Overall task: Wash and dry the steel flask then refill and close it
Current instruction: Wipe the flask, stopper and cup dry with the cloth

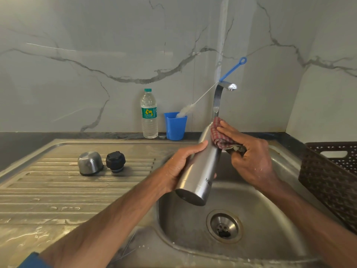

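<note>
Above the round stainless sink basin (270, 219), the left hand (181, 167) wraps thumb and fingers around the tilted brushed-steel flask (201, 171), base nearest. The right hand (249, 157) clutches a red checked cloth (219, 136), fingers pressing it against the flask's upper end. A brown woven basket (328, 180) crowds the right rim. On the ribbed drainboard (58, 190) at left sit a steel cup lid (89, 163) and a black stopper (115, 161), just apart.

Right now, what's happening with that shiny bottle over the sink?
A person is wiping the steel flask over the sink. The left hand grips its body; the right hand presses a checked cloth against its upper part. The steel cap and black stopper sit on the draining board, so it is not closed yet.
</note>
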Demonstrator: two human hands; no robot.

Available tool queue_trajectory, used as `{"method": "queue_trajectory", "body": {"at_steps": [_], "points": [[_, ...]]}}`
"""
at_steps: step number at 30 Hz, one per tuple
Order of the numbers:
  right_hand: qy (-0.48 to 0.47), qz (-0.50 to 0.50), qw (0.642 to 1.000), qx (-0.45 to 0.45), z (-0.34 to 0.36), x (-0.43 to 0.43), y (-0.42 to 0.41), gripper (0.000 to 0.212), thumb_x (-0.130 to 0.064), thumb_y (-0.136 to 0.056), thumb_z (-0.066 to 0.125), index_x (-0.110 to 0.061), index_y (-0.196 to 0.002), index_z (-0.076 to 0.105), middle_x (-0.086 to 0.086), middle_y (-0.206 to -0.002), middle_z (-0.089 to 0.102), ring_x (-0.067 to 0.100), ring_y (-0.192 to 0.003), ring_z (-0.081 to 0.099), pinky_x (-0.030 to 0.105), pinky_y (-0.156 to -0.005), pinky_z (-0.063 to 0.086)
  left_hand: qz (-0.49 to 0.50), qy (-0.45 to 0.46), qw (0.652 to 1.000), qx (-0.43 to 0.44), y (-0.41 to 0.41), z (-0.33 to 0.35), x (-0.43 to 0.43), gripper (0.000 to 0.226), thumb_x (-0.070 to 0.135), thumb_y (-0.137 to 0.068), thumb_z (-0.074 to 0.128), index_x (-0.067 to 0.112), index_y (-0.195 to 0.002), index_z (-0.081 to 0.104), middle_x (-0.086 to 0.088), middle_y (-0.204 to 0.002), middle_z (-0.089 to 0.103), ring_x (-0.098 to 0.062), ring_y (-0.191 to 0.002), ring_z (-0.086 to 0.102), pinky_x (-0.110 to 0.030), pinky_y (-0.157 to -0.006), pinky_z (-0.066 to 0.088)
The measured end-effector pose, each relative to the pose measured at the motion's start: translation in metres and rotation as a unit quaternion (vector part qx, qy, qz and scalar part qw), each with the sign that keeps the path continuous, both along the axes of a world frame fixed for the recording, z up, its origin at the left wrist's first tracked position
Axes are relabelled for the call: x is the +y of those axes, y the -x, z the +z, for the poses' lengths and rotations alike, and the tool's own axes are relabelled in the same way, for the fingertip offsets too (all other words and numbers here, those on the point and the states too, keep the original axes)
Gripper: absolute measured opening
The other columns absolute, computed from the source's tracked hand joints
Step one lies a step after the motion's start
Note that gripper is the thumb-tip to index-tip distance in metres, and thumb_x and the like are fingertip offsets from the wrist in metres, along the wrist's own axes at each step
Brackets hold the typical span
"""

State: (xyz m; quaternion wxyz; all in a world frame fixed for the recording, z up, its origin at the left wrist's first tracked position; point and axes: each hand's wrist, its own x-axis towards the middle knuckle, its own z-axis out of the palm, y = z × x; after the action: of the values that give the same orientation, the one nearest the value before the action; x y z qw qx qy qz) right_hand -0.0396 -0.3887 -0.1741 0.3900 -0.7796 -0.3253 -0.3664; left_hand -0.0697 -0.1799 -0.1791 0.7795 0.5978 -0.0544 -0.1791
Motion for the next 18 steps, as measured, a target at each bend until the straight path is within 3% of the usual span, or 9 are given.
{"method": "queue_trajectory", "body": {"at_steps": [2, 4, 7, 12, 18], "points": [[-0.007, -0.024, 1.0, 0.003, 0.002, -0.002, 0.001, 0.081, 0.026, -0.068, 0.06, -0.012, -0.14, 0.064, -0.007, -0.143, 0.059, -0.013, -0.132, 0.049, 0.01, -0.111, 0.039, -0.008, -0.023, 1.0, -0.003, -0.002, -0.004, -0.001, 0.075, 0.055, -0.082, 0.081, 0.002, -0.133, 0.063, -0.022, -0.119, 0.07, -0.037, -0.101, 0.067, -0.048, -0.098, 0.054], [-0.001, -0.034, 0.999, 0.004, 0.003, -0.001, 0.002, 0.08, 0.025, -0.069, 0.061, -0.011, -0.139, 0.065, -0.005, -0.142, 0.059, -0.008, -0.132, 0.049, 0.008, -0.11, 0.038, -0.004, -0.038, 0.999, -0.009, -0.004, -0.005, 0.0, 0.079, 0.056, -0.08, 0.08, 0.003, -0.135, 0.062, -0.024, -0.122, 0.069, -0.036, -0.101, 0.067, -0.046, -0.095, 0.055], [0.008, -0.023, 1.0, 0.018, 0.002, 0.0, 0.005, 0.08, 0.024, -0.07, 0.063, -0.014, -0.141, 0.063, -0.003, -0.145, 0.059, 0.004, -0.135, 0.055, 0.02, -0.112, 0.044, 0.016, -0.035, 0.999, -0.007, -0.007, -0.007, 0.005, 0.079, 0.057, -0.079, 0.081, 0.003, -0.134, 0.063, -0.028, -0.126, 0.068, -0.037, -0.102, 0.068, -0.046, -0.092, 0.056], [0.067, 0.04, 0.993, 0.089, -0.009, 0.015, 0.016, 0.077, 0.016, -0.08, 0.069, -0.022, -0.146, 0.055, -0.003, -0.149, 0.055, 0.012, -0.137, 0.056, 0.028, -0.102, 0.056, 0.086, 0.058, 0.995, -0.006, -0.017, -0.01, 0.006, 0.059, 0.054, -0.095, 0.063, 0.006, -0.129, 0.064, -0.016, -0.099, 0.073, -0.028, -0.078, 0.068, -0.035, -0.072, 0.056], [0.066, 0.12, 0.986, 0.1, -0.012, 0.03, 0.023, 0.076, 0.019, -0.076, 0.066, -0.015, -0.143, 0.059, 0.0, -0.149, 0.057, 0.009, -0.14, 0.052, 0.038, -0.112, 0.05, 0.113, 0.125, 0.985, 0.035, -0.026, -0.011, 0.011, 0.056, 0.054, -0.099, 0.057, 0.005, -0.123, 0.068, -0.017, -0.1, 0.074, -0.03, -0.081, 0.071, -0.039, -0.078, 0.057]]}}
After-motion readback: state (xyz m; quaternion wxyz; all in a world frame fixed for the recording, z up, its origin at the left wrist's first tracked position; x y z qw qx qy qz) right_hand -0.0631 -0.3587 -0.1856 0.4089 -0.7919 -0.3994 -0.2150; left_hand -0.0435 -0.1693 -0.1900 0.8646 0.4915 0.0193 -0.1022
